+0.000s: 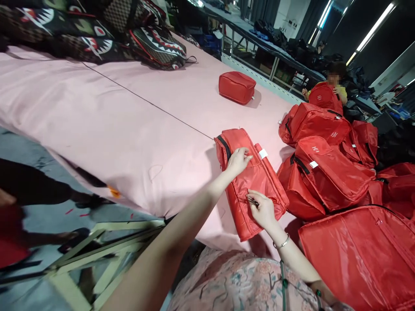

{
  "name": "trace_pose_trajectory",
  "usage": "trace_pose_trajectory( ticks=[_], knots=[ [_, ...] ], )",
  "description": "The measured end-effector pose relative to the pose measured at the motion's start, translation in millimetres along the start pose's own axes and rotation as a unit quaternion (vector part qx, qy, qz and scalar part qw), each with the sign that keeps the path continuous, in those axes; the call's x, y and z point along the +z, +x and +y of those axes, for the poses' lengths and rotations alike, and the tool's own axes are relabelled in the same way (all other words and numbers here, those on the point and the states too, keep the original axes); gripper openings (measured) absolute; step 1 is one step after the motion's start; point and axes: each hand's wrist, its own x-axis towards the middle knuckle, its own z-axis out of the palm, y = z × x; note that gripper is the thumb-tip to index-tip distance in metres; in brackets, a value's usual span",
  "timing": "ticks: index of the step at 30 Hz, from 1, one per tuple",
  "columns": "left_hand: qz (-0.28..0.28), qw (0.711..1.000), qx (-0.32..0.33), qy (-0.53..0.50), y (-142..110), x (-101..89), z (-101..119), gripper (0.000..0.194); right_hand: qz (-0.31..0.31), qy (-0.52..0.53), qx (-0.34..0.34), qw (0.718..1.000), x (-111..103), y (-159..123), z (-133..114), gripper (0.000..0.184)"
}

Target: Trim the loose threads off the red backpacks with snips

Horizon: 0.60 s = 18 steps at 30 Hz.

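A red fabric bag (pixel 246 181) with a black zipper and a white tag lies lengthwise in front of me on the pink-covered table. My left hand (pixel 239 160) rests on its upper part, fingers curled and pinching at the fabric near the zipper side. Lower down, my right hand (pixel 263 211) is closed around a small dark tool (pixel 254 201), mostly hidden by the fingers, just over the bag's surface. A metal bracelet circles the right wrist.
Several red bags (pixel 337 172) are heaped at the right. A small red pouch (pixel 236 87) stands farther back on the pink cloth (pixel 129 129). Patterned shark-mouth bags (pixel 158 47) lie at the far left. A co-worker (pixel 330 88) is behind the heap; another person's leg (pixel 32 181) shows at left.
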Motion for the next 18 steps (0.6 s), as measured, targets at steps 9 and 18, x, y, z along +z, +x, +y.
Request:
trace_pose_trajectory(
  ticks=[9,18],
  knots=[
    [-0.024,0.993,-0.07,0.087,24.8,25.8,4.1,0.023,0.023,0.008,0.041,0.999,-30.5,35.9,-0.9,0.019],
    [-0.008,0.998,-0.062,0.031,19.4,24.9,-11.3,0.023,0.046,-0.393,0.028,0.918,-61.9,133.0,0.8,0.021]
  ],
)
